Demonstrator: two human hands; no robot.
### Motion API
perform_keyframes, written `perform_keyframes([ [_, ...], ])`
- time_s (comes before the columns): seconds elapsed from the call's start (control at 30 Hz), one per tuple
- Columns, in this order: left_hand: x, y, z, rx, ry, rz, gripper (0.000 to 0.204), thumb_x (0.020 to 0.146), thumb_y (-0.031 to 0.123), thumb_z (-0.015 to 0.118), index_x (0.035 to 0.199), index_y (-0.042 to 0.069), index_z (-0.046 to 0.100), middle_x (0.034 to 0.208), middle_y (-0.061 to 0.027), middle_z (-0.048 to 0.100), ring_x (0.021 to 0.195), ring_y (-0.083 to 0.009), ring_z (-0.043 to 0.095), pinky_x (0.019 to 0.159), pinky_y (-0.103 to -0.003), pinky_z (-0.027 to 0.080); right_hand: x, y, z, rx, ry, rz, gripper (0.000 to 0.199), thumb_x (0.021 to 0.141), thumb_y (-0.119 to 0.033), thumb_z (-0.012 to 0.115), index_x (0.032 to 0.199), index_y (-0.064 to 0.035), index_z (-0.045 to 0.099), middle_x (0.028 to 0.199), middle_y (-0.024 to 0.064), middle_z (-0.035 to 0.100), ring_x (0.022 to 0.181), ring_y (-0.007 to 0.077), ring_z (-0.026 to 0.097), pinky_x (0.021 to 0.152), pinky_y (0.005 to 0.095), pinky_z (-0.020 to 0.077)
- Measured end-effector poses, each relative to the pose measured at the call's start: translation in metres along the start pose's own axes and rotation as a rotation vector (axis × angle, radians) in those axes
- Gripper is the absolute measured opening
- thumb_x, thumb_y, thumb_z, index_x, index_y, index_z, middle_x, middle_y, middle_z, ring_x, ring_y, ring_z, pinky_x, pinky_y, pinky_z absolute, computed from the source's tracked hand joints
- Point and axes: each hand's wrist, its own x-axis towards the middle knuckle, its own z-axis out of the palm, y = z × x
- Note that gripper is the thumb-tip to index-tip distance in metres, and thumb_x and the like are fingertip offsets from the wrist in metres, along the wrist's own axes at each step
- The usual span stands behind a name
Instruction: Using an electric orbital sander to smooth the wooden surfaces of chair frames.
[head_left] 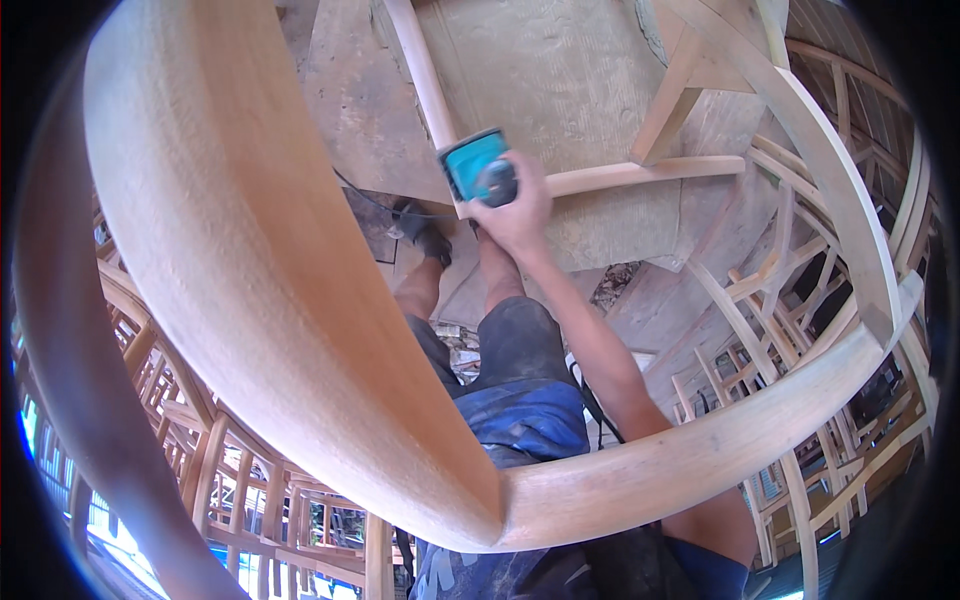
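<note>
My right hand (525,208) grips a teal power sander (472,162) with a dark, rounded top, and the hand looks slightly smeared by motion. The sander rests at the corner where two pale wooden rails meet: one rail (422,75) runs away from me, and the other rail (645,174) stretches to the right. Very close to the camera, a broad curved wooden piece (250,270) fills the left side. It joins a second curved bar (690,455) that crosses in front of my right arm. My left hand does not show.
A dark cord (375,203) trails left of the sander over worn boards (365,100). My shoes stand below the rails, one dark shoe (425,235) clearly visible. Angled wooden legs (672,95) rise at the upper right. Many bare wooden frames (240,490) are stacked on both sides.
</note>
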Motion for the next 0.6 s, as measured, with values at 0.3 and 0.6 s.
perform_keyframes([
  [0.3,-0.024,-0.071,0.051,0.07,-0.161,-0.014,0.043,0.097,0.009,0.057,0.139,-0.003,0.054,0.142,-0.0178,0.056,0.132,-0.0275,0.053,0.114,-0.039,0.039,-0.049,-0.02,-0.124,-0.191,0.311,0.283,0.065,0.069,-0.012,0.084,0.128,-0.0059,0.056,0.113,0.018,0.053,0.107,0.035,0.056,0.095,0.0444,0.0458],
  [0.6,-0.098,-0.188,0.188,0.386,-1.315,0.807,0.055,0.09,0.028,0.059,0.141,0.01,0.055,0.14,-0.0163,0.058,0.135,-0.0354,0.051,0.118,-0.045,0.037,-0.126,-0.033,-0.121,-0.087,0.223,0.627,0.058,0.069,-0.008,0.083,0.12,-0.0045,0.057,0.113,0.0162,0.052,0.105,0.0346,0.056,0.092,0.0452,0.0456],
])
